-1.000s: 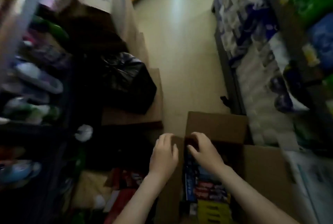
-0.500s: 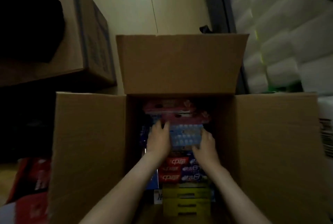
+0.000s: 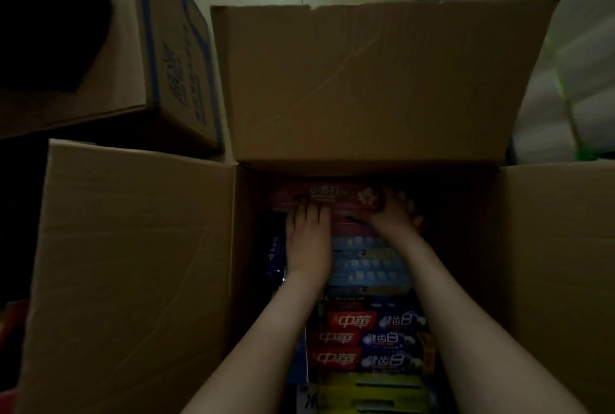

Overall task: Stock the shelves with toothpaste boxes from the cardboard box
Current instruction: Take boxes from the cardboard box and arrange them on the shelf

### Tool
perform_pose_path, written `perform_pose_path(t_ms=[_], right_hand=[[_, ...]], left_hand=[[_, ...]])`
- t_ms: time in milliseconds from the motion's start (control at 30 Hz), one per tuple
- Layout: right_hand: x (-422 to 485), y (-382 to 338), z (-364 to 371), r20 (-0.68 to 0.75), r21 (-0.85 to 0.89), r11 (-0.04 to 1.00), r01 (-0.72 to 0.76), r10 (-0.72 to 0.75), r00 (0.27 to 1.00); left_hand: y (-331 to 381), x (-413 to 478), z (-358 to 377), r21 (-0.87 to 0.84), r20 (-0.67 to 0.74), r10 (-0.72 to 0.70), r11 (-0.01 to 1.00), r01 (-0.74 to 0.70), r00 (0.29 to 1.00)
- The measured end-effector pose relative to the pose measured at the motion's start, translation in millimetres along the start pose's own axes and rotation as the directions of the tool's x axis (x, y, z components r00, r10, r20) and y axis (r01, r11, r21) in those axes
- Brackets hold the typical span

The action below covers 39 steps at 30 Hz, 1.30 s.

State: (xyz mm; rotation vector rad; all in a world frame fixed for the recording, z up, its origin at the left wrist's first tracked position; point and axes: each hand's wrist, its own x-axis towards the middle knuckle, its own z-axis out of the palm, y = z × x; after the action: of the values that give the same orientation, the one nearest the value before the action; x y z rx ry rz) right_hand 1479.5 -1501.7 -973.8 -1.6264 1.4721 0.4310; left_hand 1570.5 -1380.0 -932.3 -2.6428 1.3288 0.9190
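I see both hands deep in the cardboard box [image 3: 133,264], at its far end. L hand [image 3: 307,240] is flat, fingers straight, tips on the red toothpaste box [image 3: 332,199] by the far wall. R hand [image 3: 394,217] is curled round its end. Blue packs [image 3: 366,267] lie nearer.

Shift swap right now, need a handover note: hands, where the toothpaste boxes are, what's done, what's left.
Left hand: inside the cardboard box, fingers laid straight on the pink toothpaste box at the far end.
Right hand: curled round that box's right end.
Stock: light blue boxes next to the pink ones, red-and-blue boxes nearer, yellow boxes nearest the person.
Done: flaps open, hands on the pink box, which lies in the carton.
Left: lift it out, shelve it, then the rest. No toothpaste shelf in view.
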Motion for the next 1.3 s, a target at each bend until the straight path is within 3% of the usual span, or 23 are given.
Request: perform_pose_path(t_ms=[133, 333, 467, 600, 733, 900, 1000, 1133, 1233, 1300], right_hand=[[-17.8, 15.0, -7.2, 0.012, 0.024, 0.997, 0.071, -0.071, 0.997], [-22.3, 27.3, -1.9, 0.136, -0.411, 0.893, 0.183, -0.138, 0.981], [-9.7, 27.7, -14.5, 0.205, -0.514, 0.833, 0.204, -0.111, 0.972], [-15.6, 25.3, -12.3, 0.142, -0.656, 0.740, 0.149, -0.073, 0.987], [-70.0, 25.5, -13.6, 0.166, -0.693, 0.689, 0.210, -0.131, 0.977], [-192.8, -24.5, -64.6, 0.252, -0.721, 0.600, 0.347, -0.239, 0.938], [-274.5, -77.4, -111.5, 0.334, -0.740, 0.461, 0.490, -0.381, 0.862], [-389.1, -154.6, -175.9, 0.483, -0.728, 0.202, 0.656, -0.527, 0.699], [-465.3, -210.6, -210.4, 0.584, -0.683, -0.005, 0.730, -0.605, 0.542], [-506.5, -245.2, -220.6, 0.637, -0.652, -0.191, 0.734, -0.663, 0.392]], left_hand=[[-3.8, 5.1, -7.9, 0.175, 0.029, 0.062, 0.982, -0.067, 0.998], [-2.1, 26.1, -7.3, 0.296, 0.170, 0.165, 0.932, -0.210, 0.972], [-4.1, 40.7, -9.0, 0.330, 0.190, 0.155, 0.920, -0.212, 0.969], [0.6, 28.4, -20.3, 0.178, 0.263, 0.083, 0.975, -0.133, 0.961], [3.7, -18.2, -52.2, -0.012, 0.254, -0.024, 1.000, 0.028, 0.967], [16.8, -108.8, -154.7, -0.146, 0.240, -0.067, 0.984, 0.104, 0.968], [20.8, -177.5, -230.7, -0.261, 0.241, -0.085, 0.954, 0.149, 0.967], [4.2, -276.6, -328.2, -0.459, 0.239, -0.184, 0.844, 0.278, 0.953], [-16.2, -348.7, -390.4, -0.508, 0.168, -0.250, 0.807, 0.301, 0.953], [-33.1, -394.9, -424.5, -0.546, 0.125, -0.289, 0.779, 0.309, 0.949]])
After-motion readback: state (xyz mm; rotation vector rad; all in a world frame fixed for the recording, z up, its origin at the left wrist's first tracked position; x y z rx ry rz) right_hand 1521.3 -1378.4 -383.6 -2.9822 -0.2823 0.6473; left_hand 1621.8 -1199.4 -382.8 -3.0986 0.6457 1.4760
